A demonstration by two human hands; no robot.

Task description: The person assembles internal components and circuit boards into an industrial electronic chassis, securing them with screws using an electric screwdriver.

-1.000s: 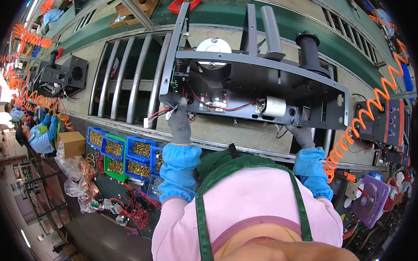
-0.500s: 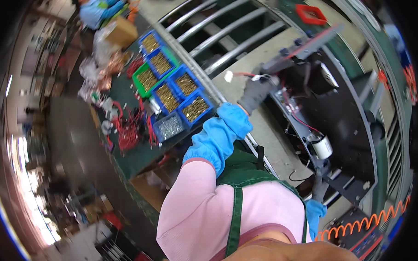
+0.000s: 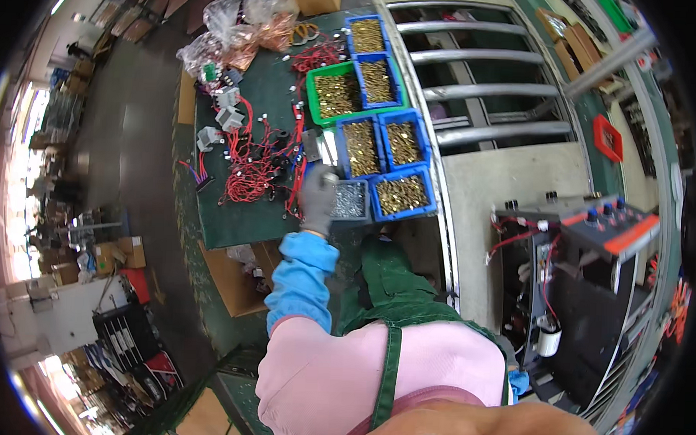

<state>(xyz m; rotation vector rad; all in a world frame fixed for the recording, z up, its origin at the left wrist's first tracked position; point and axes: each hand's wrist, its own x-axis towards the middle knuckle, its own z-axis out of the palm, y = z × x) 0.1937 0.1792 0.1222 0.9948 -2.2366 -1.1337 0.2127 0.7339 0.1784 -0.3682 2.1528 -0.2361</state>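
My left hand [image 3: 318, 203], in a grey glove and blue sleeve cover, reaches over the green bench top. It is beside a small bin of silver screws [image 3: 350, 200], overlapping its left edge. A pale, shiny spot shows at the fingertips; blur hides whether the fingers grip anything. Just beyond lie flat silver-and-white pieces [image 3: 320, 146]. Blue bins [image 3: 404, 195] and a green bin [image 3: 314, 101] hold brass-coloured small parts. At right stands a black machine housing [image 3: 582, 318] with a red-striped control panel [image 3: 620, 231] and a white cylinder [image 3: 547, 341]. Only my right sleeve [image 3: 518, 382] shows; the housing hides that hand.
Tangled red wire harnesses [image 3: 250, 179] and grey connectors [image 3: 229, 117] cover the bench's left part. Plastic bags [image 3: 224, 29] lie at the far end. A metal roller conveyor [image 3: 490, 92] runs beyond the bins, and a red tray [image 3: 608, 139] sits at far right.
My left hand has left the housing's wiring and moved left to the screw bins. The view has turned left, and the housing's control panel now sits lower, facing up.
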